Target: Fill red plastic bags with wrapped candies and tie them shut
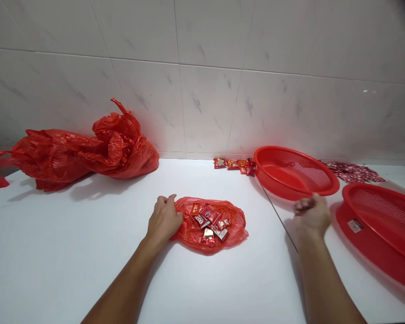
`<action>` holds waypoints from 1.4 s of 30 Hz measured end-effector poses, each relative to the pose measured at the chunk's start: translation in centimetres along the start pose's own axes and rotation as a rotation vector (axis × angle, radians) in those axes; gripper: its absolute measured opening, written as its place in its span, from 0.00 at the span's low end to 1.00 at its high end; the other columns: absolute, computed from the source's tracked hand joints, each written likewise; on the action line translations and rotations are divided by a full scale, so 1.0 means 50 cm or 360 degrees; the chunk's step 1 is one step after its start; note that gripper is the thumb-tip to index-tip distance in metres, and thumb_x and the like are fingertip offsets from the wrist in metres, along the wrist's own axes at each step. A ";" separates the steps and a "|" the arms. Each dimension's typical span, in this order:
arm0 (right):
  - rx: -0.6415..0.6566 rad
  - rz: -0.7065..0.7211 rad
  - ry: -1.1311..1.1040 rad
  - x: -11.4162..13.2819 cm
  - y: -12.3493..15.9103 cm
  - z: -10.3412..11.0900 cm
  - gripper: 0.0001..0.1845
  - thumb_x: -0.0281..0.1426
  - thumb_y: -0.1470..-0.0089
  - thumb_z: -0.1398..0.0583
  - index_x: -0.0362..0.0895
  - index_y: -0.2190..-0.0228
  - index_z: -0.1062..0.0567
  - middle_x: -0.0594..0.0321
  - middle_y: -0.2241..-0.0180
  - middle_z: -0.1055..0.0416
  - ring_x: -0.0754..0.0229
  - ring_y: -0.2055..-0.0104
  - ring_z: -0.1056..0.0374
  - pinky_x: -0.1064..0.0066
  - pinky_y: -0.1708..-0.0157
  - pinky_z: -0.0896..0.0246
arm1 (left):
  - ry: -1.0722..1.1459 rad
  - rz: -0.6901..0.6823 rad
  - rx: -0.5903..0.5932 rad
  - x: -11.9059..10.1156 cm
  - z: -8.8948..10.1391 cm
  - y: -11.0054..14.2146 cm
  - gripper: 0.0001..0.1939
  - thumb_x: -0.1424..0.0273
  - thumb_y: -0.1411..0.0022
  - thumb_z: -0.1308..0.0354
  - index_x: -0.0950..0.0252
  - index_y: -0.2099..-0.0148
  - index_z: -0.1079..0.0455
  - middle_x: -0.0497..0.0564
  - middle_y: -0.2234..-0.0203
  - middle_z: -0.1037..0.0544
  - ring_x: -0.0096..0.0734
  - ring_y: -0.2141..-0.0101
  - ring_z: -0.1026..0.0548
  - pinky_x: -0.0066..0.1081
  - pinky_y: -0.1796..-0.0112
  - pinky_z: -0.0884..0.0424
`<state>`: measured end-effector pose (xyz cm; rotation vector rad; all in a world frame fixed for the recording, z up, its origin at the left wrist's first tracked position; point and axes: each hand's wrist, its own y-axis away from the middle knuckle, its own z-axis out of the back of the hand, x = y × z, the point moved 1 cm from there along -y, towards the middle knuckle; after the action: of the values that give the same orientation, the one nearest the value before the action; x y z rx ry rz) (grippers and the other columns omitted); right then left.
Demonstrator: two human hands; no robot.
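Observation:
My left hand [164, 219] grips the near left edge of a flattened red plastic bag [234, 225] lying on the white table [87, 243]. Several small sweets [207, 227] in red and silver foil wrappers lie on that bag, just right of my fingers. My right hand [312, 216] hangs blurred above the table, right of the bag and close to the front rim of a red perforated basket [300, 189]. Its fingers curl inward, and the blur hides whether anything is in them.
Two bulging red plastic bags [118, 148] lie at the back left against the tiled wall [205, 90]. Red snack packets [234, 164] line the wall. A second red basket [381, 225] sits at the right, with red patterned wrappers [353, 172] behind it.

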<state>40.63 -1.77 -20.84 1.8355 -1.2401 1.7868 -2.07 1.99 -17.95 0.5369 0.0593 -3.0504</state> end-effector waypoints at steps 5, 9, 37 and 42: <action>0.0937 -0.0265 0.0563 -0.011 0.127 -0.102 0.20 0.42 0.58 0.30 0.47 0.81 0.34 0.67 0.81 0.36 0.62 0.78 0.42 0.68 0.76 0.51 | 0.0004 0.0115 0.0126 0.016 0.012 -0.008 0.25 0.69 0.35 0.49 0.65 0.37 0.33 0.63 0.53 0.21 0.59 0.52 0.21 0.48 0.55 0.28; 0.1472 -0.0173 0.1037 0.001 0.146 -0.124 0.19 0.43 0.49 0.37 0.47 0.81 0.37 0.67 0.79 0.34 0.60 0.73 0.40 0.69 0.71 0.49 | 0.0502 0.0203 0.0127 0.040 0.021 -0.021 0.19 0.66 0.38 0.41 0.62 0.45 0.27 0.59 0.64 0.18 0.54 0.60 0.20 0.41 0.62 0.29; 0.1689 0.0052 -0.0038 0.331 0.121 -0.321 0.31 0.40 0.45 0.27 0.56 0.42 0.27 0.68 0.68 0.29 0.62 0.70 0.34 0.66 0.67 0.32 | 0.1246 -0.0874 -0.0572 -0.178 0.271 0.022 0.07 0.72 0.34 0.34 0.56 0.58 0.16 0.47 0.63 0.14 0.33 0.60 0.17 0.31 0.56 0.20; 0.2032 -0.0003 0.0064 0.349 0.149 -0.334 0.38 0.39 0.50 0.24 0.56 0.39 0.28 0.69 0.67 0.28 0.61 0.67 0.34 0.69 0.67 0.37 | 0.1244 -0.1006 -0.0364 -0.201 0.261 0.038 0.11 0.75 0.35 0.35 0.54 0.56 0.16 0.46 0.67 0.19 0.29 0.66 0.22 0.30 0.64 0.24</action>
<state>21.57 -0.43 -4.27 2.2230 0.1036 2.8974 3.04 -0.14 -2.32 1.9501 0.7059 -3.0419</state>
